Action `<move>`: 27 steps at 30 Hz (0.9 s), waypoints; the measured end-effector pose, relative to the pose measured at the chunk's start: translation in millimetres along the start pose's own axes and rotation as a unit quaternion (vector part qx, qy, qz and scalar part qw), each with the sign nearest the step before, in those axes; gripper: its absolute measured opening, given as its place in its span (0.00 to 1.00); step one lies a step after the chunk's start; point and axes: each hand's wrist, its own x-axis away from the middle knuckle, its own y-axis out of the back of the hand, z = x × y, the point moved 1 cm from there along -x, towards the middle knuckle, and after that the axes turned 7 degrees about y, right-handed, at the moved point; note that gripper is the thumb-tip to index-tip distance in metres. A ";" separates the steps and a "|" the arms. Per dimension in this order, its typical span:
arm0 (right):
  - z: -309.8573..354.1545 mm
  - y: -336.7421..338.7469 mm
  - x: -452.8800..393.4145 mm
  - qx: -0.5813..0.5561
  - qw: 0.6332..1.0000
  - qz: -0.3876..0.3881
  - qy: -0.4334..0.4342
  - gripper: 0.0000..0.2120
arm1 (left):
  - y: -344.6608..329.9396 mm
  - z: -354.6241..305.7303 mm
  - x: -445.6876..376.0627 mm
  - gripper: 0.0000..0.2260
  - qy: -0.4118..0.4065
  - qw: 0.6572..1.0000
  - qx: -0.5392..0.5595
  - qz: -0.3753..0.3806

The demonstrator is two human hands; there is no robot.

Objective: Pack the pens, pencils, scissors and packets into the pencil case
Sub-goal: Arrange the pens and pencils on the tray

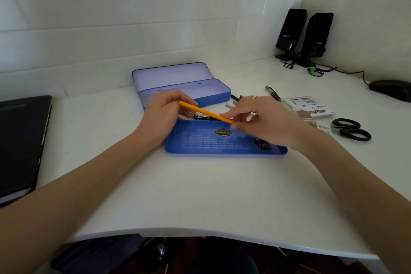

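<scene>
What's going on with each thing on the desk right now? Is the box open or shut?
Pencil case: open, looks empty.
Blue tray: out on the desk, small black thing at its right end.
Yellow pencil: held at both ends.
Left hand: gripping the pencil.
Right hand: gripping the pencil.
Scissors: closed, lying flat.
Packets: unpacked.
Laptop: shut.

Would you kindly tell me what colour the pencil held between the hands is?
The pencil is yellow-orange, shown clearly in the head view.
</scene>
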 end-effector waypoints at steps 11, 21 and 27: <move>-4.1 -24.8 -11.1 0.104 0.992 -0.063 -0.019 0.09 | -7.8 6.4 1.9 0.12 -0.092 0.969 -0.161 0.164; -38.9 32.9 4.0 0.133 0.957 -0.179 -0.183 0.03 | -4.3 5.3 2.2 0.09 -0.078 0.971 -0.140 0.179; -46.3 44.4 13.1 0.076 0.967 -0.013 -0.242 0.04 | -6.6 4.4 3.7 0.11 -0.083 0.969 -0.147 0.182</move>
